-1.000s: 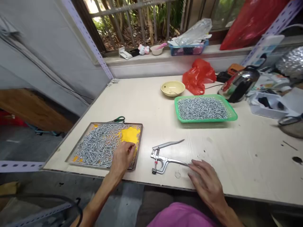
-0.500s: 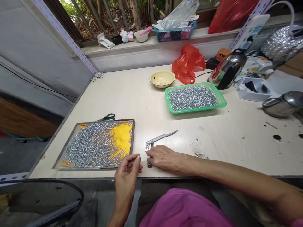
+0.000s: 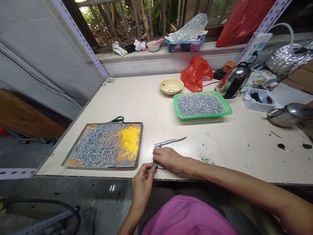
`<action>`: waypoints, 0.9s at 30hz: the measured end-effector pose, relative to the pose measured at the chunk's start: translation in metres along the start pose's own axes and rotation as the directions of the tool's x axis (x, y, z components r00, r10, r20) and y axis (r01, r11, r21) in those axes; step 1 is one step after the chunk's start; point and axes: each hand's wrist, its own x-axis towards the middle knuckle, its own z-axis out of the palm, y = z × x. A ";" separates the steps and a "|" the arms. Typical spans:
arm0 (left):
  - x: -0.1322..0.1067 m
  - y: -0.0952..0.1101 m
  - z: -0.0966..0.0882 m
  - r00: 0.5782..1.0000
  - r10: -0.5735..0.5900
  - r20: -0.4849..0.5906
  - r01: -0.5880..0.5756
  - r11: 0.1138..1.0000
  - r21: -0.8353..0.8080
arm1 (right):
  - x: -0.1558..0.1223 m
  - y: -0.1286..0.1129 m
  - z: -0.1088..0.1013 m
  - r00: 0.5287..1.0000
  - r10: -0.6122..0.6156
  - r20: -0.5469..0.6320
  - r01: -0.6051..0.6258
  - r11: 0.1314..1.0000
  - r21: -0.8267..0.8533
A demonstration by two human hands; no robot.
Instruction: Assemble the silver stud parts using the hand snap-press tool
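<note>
My right hand [image 3: 168,159] is closed over the body of a silver lever-handled hand tool [image 3: 171,141] lying on the table, its long curved handle pointing away to the right. My left hand [image 3: 143,179] pinches at the tool's near end, thumb and forefinger together. The small silvery piece between those fingertips is mostly hidden now. To the left lies a shallow tray [image 3: 141,143] lined in yellow, full of small silvery tube-shaped pieces [image 3: 97,147]. A green plastic tray [image 3: 228,111] farther back holds many similar pieces.
Green-handled scissors [image 3: 118,119] lie behind the left tray. Toward the back stand a cream bowl [image 3: 171,86], a red plastic bag [image 3: 197,73] and a shiny kettle [image 3: 234,80]. At right are a white box [image 3: 258,102] and a metal pot [image 3: 290,114]. The table's front edge runs close to my hands.
My left hand has moved right, bringing its fingertips to the near end of the tool. My right hand still covers the tool, whose near end has turned rightward. The camera view has shifted.
</note>
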 end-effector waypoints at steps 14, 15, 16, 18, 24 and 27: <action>-0.012 0.003 0.010 0.973 0.229 -0.031 -0.211 0.934 0.290 | 0.008 -0.029 -0.024 0.965 0.220 0.142 -0.209 0.974 -0.087; -0.012 0.004 0.011 0.971 0.239 -0.027 -0.220 0.928 0.300 | 0.005 -0.027 -0.023 0.972 0.197 0.126 -0.189 0.979 -0.075; -0.013 0.004 0.012 0.969 0.247 -0.022 -0.228 0.924 0.307 | 0.001 -0.025 -0.023 0.981 0.164 0.106 -0.159 0.986 -0.058; -0.014 0.005 0.014 0.966 0.258 -0.010 -0.242 0.919 0.312 | -0.004 -0.019 -0.023 0.991 0.112 0.067 -0.110 0.993 -0.037; -0.019 0.005 0.020 0.961 0.276 -0.022 -0.255 0.913 0.320 | -0.013 0.002 -0.013 0.998 0.070 -0.005 -0.070 0.998 0.004; -0.019 0.005 0.021 0.967 0.254 -0.023 -0.236 0.926 0.293 | -0.021 0.010 -0.001 0.998 0.013 -0.065 -0.013 1.000 -0.005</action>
